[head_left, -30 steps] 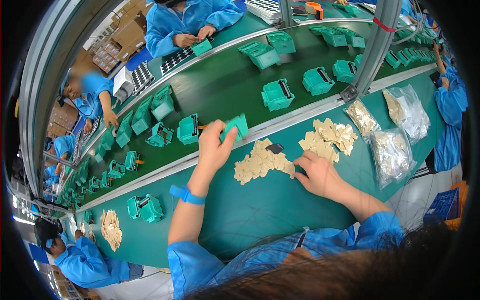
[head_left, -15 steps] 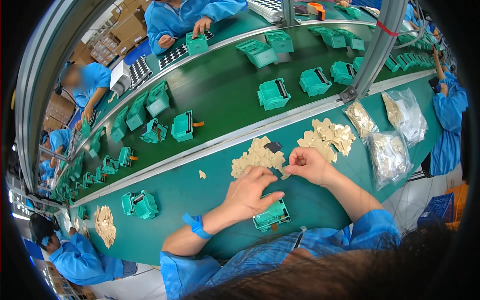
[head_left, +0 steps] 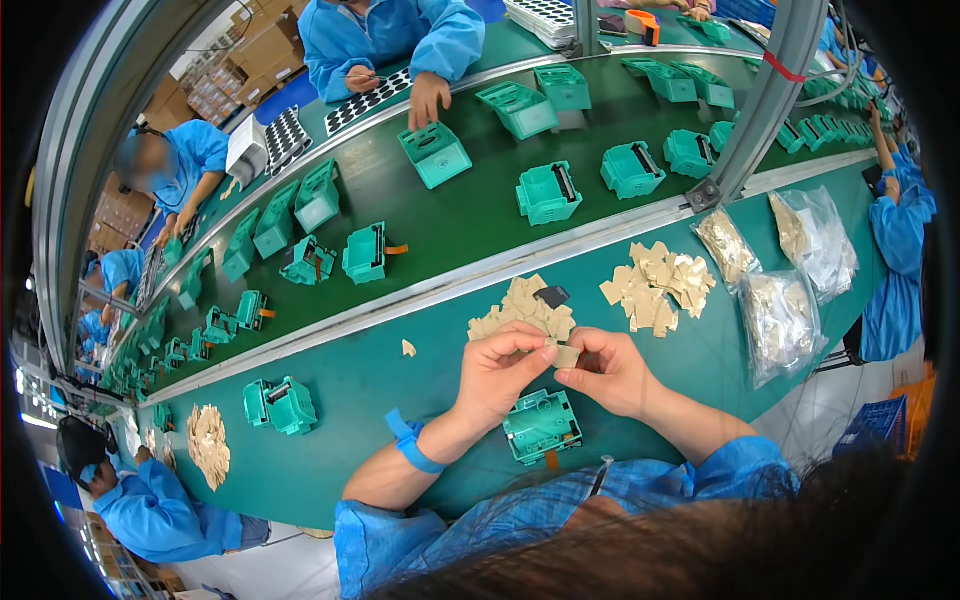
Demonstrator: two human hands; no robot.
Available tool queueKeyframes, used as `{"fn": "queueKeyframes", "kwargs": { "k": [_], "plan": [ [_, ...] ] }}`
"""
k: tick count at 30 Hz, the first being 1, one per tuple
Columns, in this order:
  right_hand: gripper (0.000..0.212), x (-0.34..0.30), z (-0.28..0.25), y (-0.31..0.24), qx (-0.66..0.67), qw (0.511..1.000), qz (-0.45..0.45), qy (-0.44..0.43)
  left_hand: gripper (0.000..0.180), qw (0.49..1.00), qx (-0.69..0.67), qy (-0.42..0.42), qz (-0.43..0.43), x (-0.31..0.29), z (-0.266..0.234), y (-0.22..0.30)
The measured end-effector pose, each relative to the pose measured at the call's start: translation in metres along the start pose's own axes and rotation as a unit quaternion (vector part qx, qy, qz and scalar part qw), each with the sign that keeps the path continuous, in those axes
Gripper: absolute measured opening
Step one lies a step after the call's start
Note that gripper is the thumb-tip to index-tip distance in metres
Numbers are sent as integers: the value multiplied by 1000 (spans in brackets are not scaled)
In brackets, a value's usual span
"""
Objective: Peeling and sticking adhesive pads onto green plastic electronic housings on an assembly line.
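Note:
A small tan, flat piece [head_left: 566, 357] is pinched between my left hand [head_left: 500, 373] and my right hand [head_left: 614, 374], with the fingertips of both hands closed on it. Just below my hands, a green plastic housing [head_left: 541, 428] lies on the green table with its inner side up; an orange flat strip sticks out at its near edge. Beyond my fingers spreads a pile of tan pieces [head_left: 515, 305], partly hidden by my left hand, with a small black piece [head_left: 551, 296] on top. A blue wristband [head_left: 411, 440] circles my left wrist.
Another tan pile [head_left: 660, 285] and clear bags of tan pieces [head_left: 780, 320] lie to the right. Two green housings [head_left: 281, 405] stand left. Behind a metal rail, a conveyor [head_left: 440, 235] carries several green parts. A metal post [head_left: 765, 110] rises right. Co-workers sit around.
My hands have come together, and the tan piece is now held between both. Across the conveyor, a co-worker's hand has moved a green part onto the belt.

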State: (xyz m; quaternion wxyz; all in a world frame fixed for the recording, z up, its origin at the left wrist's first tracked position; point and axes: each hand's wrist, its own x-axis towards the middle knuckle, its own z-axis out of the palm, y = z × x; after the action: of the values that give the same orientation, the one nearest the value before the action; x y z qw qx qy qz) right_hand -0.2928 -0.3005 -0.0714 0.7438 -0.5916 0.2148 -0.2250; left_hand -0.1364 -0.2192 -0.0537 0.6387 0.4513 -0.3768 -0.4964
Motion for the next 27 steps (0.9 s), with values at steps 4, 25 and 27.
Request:
{"fn": "queueKeyframes", "kwargs": {
  "k": [4, 25, 27],
  "plan": [
    [16, -2, 4, 3, -55, 996, -45, 49, 7, 999, -20, -15, -21, -4, 3, -4],
    [16, -4, 3, -28, -606, 709, -360, 28, 12, 811, 536, -74, 223, -5, 7, 10],
    [15, 0, -2, -23, -526, 776, -346, 44, 11, 838, 494, -77, 217, -3, 4, 6]
  ]
}}
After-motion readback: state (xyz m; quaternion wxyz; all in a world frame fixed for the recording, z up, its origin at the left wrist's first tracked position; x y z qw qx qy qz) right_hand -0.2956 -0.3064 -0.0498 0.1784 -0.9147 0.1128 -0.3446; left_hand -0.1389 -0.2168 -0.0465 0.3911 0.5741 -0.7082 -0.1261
